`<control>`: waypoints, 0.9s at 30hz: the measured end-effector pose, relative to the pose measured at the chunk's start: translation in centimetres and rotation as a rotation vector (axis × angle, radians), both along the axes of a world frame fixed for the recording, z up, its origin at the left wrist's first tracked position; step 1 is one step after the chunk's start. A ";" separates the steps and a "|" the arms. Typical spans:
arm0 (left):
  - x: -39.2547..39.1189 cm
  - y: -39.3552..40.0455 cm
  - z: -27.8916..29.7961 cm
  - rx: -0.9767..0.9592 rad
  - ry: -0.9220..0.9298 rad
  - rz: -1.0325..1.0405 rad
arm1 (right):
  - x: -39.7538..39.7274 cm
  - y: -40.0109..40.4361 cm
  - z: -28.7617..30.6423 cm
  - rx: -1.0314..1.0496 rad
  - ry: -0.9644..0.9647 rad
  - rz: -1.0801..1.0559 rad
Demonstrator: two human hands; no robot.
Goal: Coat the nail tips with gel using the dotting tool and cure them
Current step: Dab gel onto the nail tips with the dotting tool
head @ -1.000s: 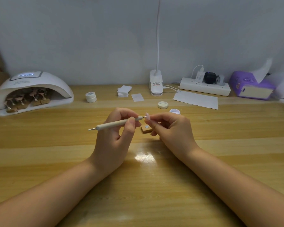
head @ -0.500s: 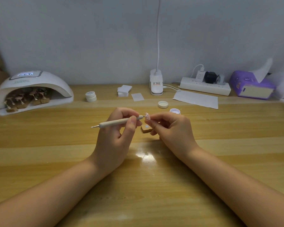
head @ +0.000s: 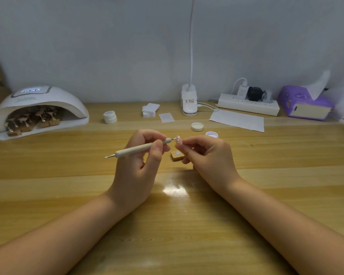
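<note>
The left hand (head: 136, 167) has its thumb and curled fingers (head: 157, 150) wrapped round a slim, matte, cream-coloured dotting tool (head: 141, 148), a pen-shaped rod lying nearly level with a fine metal point at each end. Its right-hand point meets a small, glossy, pale pink nail tip (head: 178, 140), which the right hand (head: 209, 157) pinches between thumb and fingertips, the remaining fingers curled loosely under. Both hands hover just above the counter (head: 187, 225), a smooth varnished wood surface in light and darker yellow bands, with a bright patch of glare between the wrists.

Directly under the nail tip sits a small square cork-coloured block (head: 177, 156) with a round pale disc on top. Just beyond the right hand stands a little open gel pot (head: 212, 134) with a white rim, and near it lies its shallow round lid (head: 197, 126).

At the far left is the curing lamp (head: 40, 110), a smooth white plastic dome with a lit display on top; inside its arch stand several blocks with metal clips (head: 31, 121). Along the back edge lie a closed white jar (head: 110, 117), a stack of white pads (head: 150, 110), a white clip lamp base (head: 189, 100), a sheet of paper (head: 237, 121), a white power strip (head: 248, 105) and a purple tissue pack (head: 304, 103).
</note>
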State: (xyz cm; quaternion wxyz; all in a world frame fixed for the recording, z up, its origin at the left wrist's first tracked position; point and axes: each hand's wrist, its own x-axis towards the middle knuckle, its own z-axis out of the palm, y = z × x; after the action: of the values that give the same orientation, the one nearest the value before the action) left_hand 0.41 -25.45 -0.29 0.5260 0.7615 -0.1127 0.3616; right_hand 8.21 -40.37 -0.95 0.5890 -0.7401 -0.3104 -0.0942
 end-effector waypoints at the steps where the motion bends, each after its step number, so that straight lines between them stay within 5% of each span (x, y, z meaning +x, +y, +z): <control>1: 0.0 0.0 0.0 -0.005 0.001 -0.002 | 0.0 0.0 0.0 0.002 -0.001 0.000; 27: 0.0 0.0 0.0 0.051 0.044 -0.010 | -0.1 -0.1 0.1 -0.006 -0.002 0.011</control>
State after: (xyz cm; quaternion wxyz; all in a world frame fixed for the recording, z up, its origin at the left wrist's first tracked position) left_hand 0.43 -25.49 -0.32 0.5105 0.7819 -0.1143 0.3390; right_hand 8.15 -40.42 -0.86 0.5872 -0.7399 -0.3154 -0.0908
